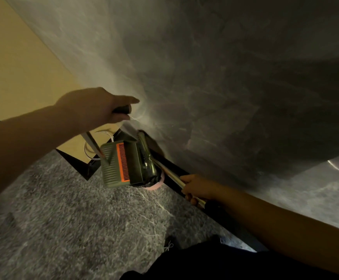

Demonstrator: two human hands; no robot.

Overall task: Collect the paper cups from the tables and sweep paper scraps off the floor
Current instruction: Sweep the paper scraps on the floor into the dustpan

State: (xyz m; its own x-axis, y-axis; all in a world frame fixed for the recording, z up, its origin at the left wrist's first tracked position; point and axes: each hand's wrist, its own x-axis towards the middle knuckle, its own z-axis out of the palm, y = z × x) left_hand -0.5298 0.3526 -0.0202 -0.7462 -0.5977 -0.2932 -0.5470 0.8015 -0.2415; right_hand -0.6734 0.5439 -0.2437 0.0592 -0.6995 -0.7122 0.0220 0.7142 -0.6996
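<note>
No legible text, label, brand, number or sign appears on any surface in the head view; the only marking is an orange comb-toothed strip on the green dustpan [122, 164], which carries no characters

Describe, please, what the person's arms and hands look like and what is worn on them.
Both forearms are bare as far as the frame shows: no sleeves, gloves, watch or rings are visible on the left hand or the right hand. The dim light and motion blur would hide small details. Dark clothing shows at the bottom edge.
</note>
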